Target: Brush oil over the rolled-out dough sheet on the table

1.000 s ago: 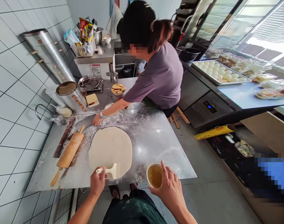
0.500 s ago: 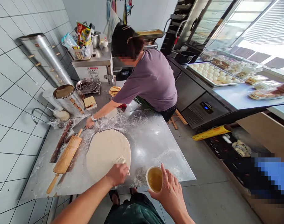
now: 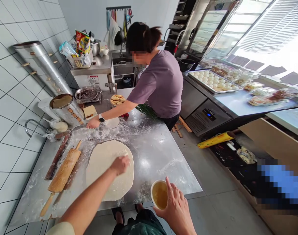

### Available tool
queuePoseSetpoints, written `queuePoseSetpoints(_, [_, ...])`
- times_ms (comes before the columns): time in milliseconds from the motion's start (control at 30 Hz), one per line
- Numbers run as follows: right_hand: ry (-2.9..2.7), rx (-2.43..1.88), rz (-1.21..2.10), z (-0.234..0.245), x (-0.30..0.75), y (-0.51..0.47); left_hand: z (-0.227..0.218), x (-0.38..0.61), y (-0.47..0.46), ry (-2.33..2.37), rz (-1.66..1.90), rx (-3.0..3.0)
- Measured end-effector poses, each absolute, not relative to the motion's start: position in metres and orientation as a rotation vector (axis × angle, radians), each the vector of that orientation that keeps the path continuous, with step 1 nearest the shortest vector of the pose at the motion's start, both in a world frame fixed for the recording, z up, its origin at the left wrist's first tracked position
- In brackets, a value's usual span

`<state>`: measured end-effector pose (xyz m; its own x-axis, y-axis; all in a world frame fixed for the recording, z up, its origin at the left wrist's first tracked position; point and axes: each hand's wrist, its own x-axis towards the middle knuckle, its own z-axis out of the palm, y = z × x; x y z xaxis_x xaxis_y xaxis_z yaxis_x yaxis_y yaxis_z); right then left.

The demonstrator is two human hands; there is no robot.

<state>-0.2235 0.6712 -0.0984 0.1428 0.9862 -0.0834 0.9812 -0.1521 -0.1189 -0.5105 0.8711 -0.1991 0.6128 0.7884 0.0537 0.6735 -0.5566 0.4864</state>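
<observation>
The left arm enters from the lower left, its pale sleeve (image 3: 62, 229) cut off by the frame, and slants across the near part of the metal table (image 3: 161, 153). The left hand (image 3: 121, 165) is closed round a pastry brush (image 3: 122, 152), knuckles up, over the right half of a rolled-out dough sheet (image 3: 102, 158). The right hand (image 3: 174, 204) stands well apart from it, thumb and fingers spread round the side of a cup (image 3: 152, 193) tilted so that its mouth shows, near the table's front edge.

The dough sheet lies flat on the table — pale cream, roughly round, thin, with a slightly uneven outline. The brush's light bristles fan toward its far right part. Inside the cup is a yellowish-brown liquid (image 3: 160, 195). A wooden rolling pin (image 3: 64, 169) lies to the left of the dough.

The brush handle is hidden in the fist, and the bristles blend into the dough, so their contact is hard to make out. The left forearm covers some of the dough's near left edge. The cup's base is out of sight — whether it touches the table I cannot tell. The right forearm runs out of frame at the bottom.
</observation>
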Motion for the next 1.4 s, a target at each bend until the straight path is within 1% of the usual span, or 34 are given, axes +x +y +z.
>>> queuePoseSetpoints(67, [-2.006,-2.326,0.217,-0.098,-0.222,0.673,-0.202,-0.491,0.811,1.004,0.329,2.502])
queuePoseSetpoints(133, [-1.989,-2.313,0.218,-0.098,-0.221,0.675,-0.199,-0.493,0.758,0.916,0.310,2.561])
queuePoseSetpoints(233, [-1.961,-2.315,0.226,-0.095,-0.219,0.676,-0.187,-0.515,0.716,0.788,0.313,2.571])
queuePoseSetpoints(333, [-1.941,-2.317,0.227,-0.092,-0.219,0.675,-0.173,-0.523,0.740,0.761,0.324,2.404])
queuePoseSetpoints(433, [-1.939,-2.335,0.228,-0.091,-0.219,0.673,-0.171,-0.508,0.819,0.919,0.380,2.255])
queuePoseSetpoints(567, [-1.941,-2.360,0.222,-0.091,-0.222,0.671,-0.185,-0.499,0.931,1.315,0.503,2.103])
queuePoseSetpoints(667, [-1.925,-2.379,0.232,-0.088,-0.225,0.671,-0.190,-0.520,0.971,1.640,0.588,1.979])
queuePoseSetpoints(767, [-1.915,-2.384,0.260,-0.084,-0.229,0.674,-0.186,-0.542,0.964,1.778,0.637,1.932])
queuePoseSetpoints(833, [-1.918,-2.370,0.271,-0.084,-0.230,0.676,-0.182,-0.540,0.936,1.673,0.613,1.998])
queuePoseSetpoints(967, [-1.959,-2.339,0.248,-0.088,-0.231,0.684,-0.180,-0.491,0.866,1.235,0.483,2.153])
queuePoseSetpoints(1000, [-1.974,-2.333,0.235,-0.090,-0.231,0.686,-0.181,-0.480,0.858,1.192,0.465,2.152])
queuePoseSetpoints(1067, [-2.007,-2.321,0.209,-0.092,-0.232,0.689,-0.185,-0.474,0.866,1.291,0.486,2.090])
queuePoseSetpoints(1133, [-2.039,-2.300,0.194,-0.094,-0.235,0.692,-0.190,-0.499,0.895,1.568,0.545,1.937])
queuePoseSetpoints(1233, [-2.064,-2.278,0.201,-0.094,-0.239,0.695,-0.195,-0.581,0.932,1.984,0.565,1.629])
queuePoseSetpoints(1333, [-2.065,-2.272,0.227,-0.093,-0.242,0.695,-0.191,-0.667,0.924,2.246,0.515,1.456])
queuePoseSetpoints(1400, [-2.067,-2.268,0.241,-0.093,-0.242,0.695,-0.183,-0.702,0.907,2.334,0.464,1.441])
